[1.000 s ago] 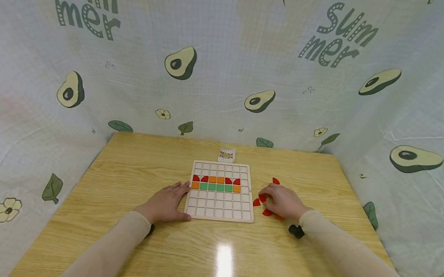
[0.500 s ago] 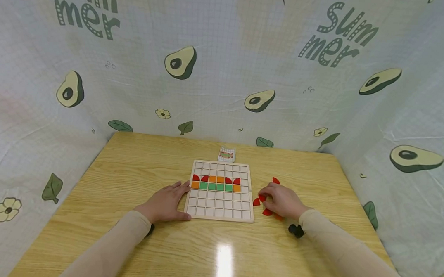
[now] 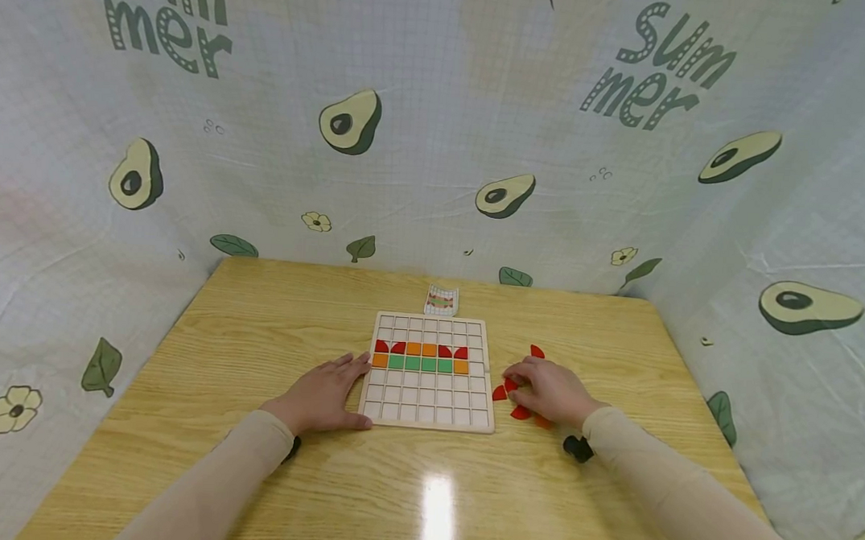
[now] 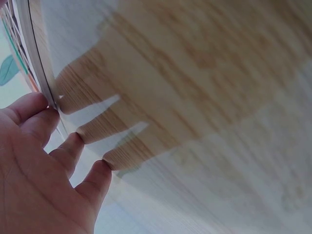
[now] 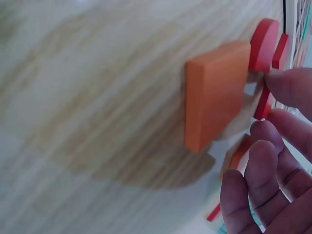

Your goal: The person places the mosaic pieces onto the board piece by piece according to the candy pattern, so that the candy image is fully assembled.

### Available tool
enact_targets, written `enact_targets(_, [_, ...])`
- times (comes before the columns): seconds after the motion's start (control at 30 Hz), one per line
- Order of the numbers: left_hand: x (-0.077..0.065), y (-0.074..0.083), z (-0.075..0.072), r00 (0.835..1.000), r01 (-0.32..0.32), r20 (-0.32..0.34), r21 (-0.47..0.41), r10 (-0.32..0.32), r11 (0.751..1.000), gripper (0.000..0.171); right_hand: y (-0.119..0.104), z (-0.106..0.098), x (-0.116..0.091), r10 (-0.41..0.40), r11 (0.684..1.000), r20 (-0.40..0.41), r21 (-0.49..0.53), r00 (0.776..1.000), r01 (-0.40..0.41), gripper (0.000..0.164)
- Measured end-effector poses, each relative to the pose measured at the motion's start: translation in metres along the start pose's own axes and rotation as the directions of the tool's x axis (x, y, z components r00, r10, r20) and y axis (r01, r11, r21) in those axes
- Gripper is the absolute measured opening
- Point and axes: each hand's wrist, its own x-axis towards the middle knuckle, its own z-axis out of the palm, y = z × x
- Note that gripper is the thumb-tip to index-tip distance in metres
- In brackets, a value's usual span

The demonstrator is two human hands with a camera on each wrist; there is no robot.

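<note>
A wooden grid board lies on the table, with a row of red quarter-circle tiles and orange squares above a row of green squares with orange ends. My left hand lies along the board's left side, fingers spread, index fingertip and thumb at its edge. To the right of the board, my right hand pinches a red quarter-circle tile between thumb and fingertips, low over the table. Around that hand lie loose red tiles and an orange square tile, partly hidden in the head view.
A small card with a printed grid pattern stands behind the board's far edge. Another red tile lies beyond the right hand. Patterned cloth hangs round the back and sides of the wooden table.
</note>
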Motion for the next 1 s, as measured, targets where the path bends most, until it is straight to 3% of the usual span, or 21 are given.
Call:
enact_targets(0.33, [0.001, 0.001, 0.0005, 1.0, 0.009, 0.001, -0.009, -0.009, 1.0, 0.098, 0.0057, -0.0041, 0.0008, -0.1, 0.995, -0.02, -0.031, 0.995, 0.099, 0.02])
enact_targets(1.0, [0.0012, 0.0019, 0.0002, 1.0, 0.015, 0.005, -0.015, -0.015, 1.0, 0.097, 0.0066, 0.0011, 0.0006, -0.021, 0.997, -0.008, -0.078, 1.0, 0.02, 0.028])
